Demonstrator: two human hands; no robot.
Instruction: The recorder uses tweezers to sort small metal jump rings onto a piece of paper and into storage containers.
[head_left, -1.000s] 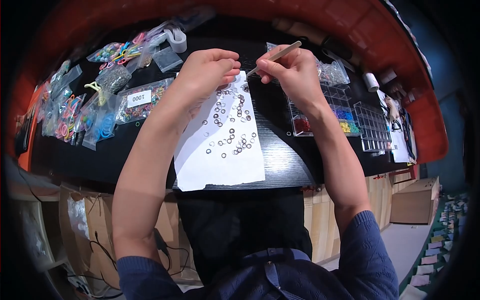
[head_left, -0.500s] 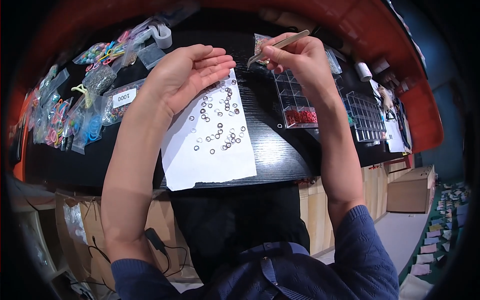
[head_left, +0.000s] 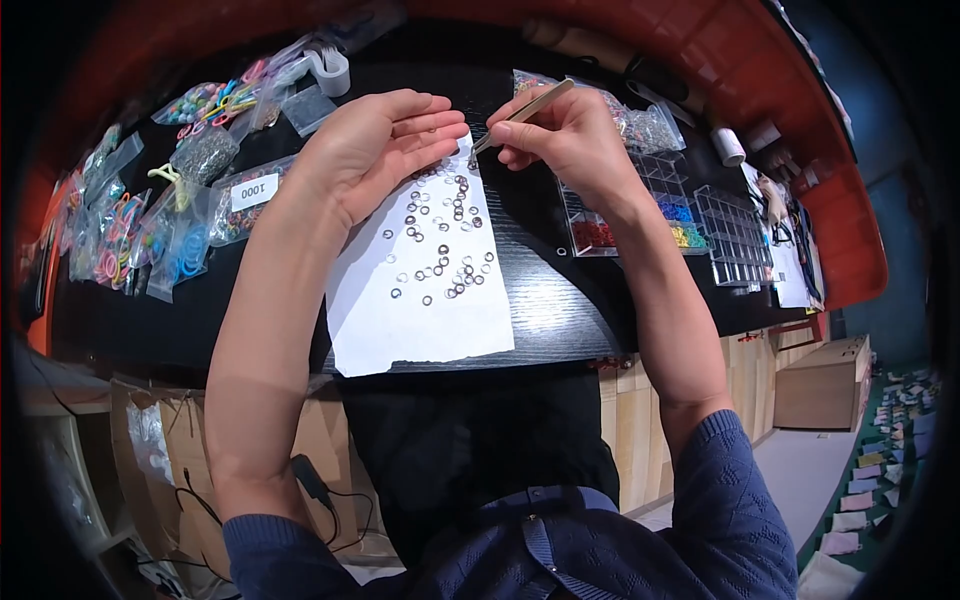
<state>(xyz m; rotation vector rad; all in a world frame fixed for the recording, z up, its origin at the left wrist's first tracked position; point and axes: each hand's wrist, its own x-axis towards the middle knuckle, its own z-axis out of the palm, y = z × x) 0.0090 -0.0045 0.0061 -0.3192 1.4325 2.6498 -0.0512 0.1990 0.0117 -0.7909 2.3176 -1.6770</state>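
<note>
My left hand (head_left: 370, 150) is held over the upper left part of the white sheet of paper (head_left: 400, 330), its fingers stretched out and palm turned inward. Whether anything small lies in that palm, I cannot tell. Between the thumb and fingers of my right hand (head_left: 565, 135) is a pair of tweezers (head_left: 545, 103), slanting down to the left. Their tips reach the sheet's upper right edge, beside a small dark ring (head_left: 473, 164). Many small dark and clear rings (head_left: 443, 250) lie scattered over the paper.
Right of the sheet stands a clear compartment box (head_left: 572, 215) with red, blue and yellow beads, partly hidden by my right arm. Another clear divided tray (head_left: 735, 250) adjoins it. Bags of beads and bands (head_left: 120, 235) crowd the left. A white cylinder (head_left: 728, 147) is at the right.
My right hand has moved left and slightly down, bringing the tweezers' tips from beyond the paper to its upper right edge. My left hand has stayed nearly in place.
</note>
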